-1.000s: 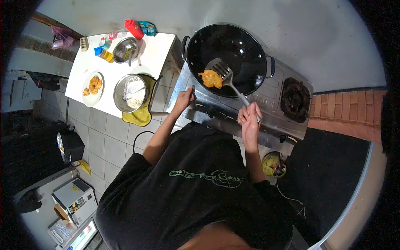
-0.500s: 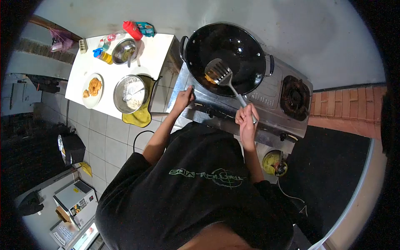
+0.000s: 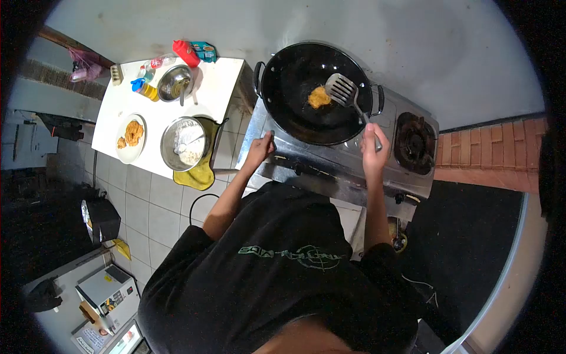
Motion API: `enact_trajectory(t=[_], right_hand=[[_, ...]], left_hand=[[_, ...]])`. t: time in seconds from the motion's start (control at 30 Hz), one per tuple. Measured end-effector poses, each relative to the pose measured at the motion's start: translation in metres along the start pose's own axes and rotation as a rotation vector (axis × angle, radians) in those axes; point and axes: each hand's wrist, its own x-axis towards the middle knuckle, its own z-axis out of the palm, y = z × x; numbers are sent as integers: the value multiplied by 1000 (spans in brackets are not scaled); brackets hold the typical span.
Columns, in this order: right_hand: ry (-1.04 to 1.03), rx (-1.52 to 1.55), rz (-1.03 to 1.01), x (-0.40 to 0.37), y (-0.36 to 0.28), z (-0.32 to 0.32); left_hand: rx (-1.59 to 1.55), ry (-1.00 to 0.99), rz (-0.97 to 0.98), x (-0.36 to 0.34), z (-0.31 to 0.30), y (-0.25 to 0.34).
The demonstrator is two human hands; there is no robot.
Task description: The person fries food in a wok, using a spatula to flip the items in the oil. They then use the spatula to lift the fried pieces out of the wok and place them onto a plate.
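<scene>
A large black wok [image 3: 289,121] sits on the left side of the steel gas stove [image 3: 295,159]. Inside it lies a golden fried piece of food [image 3: 319,97]. My right hand [image 3: 374,144] is wrapped round the handle of a slotted spatula [image 3: 342,89], whose metal head is at the right edge of the fried piece. At the stove's front left edge is my left hand [image 3: 259,150], its fingers curled in; whatever is within them is hidden.
On the white table [image 3: 221,88] at left stand a plate [image 3: 131,154] of fried pieces, a steel bowl [image 3: 167,144] with white flour, a smaller bowl [image 3: 167,88] and several bottles. A bare burner [image 3: 415,141] is right of the wok. A yellow cloth [image 3: 197,179] hangs off the table.
My right hand has moved up and right with the spatula. The fried piece, before mostly under the spatula at the wok's lower left, now lies uncovered nearer the middle. My left hand stays put.
</scene>
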Motion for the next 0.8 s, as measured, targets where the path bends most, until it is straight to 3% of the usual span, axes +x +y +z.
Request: enact_trajectory(t=[0.03,0.17,0.27,0.5,0.57,0.6,0.73,0.8], right_hand=[[47,-226,-80,5,3,2],[115,-300,-100,15,-6,12],[129,-478,-254,18,-19,22],[60,-634,-227,46,-44,29],[-10,-743,-77,68,-53,26],[26,-716,-233,88,-41,22],[-193,-739,-69,154,-57,8],[-411,-723,128,175,-61,7]], left_hand=[[2,-3,5,1,0,-1],[15,23,30,4,1,-7],[-3,33,-4,3,1,-7],[42,77,29,-1,4,0],[42,73,28,2,3,-1],[14,61,58,4,2,-5],[-11,42,42,2,2,-7],[-13,56,9,4,3,-8]])
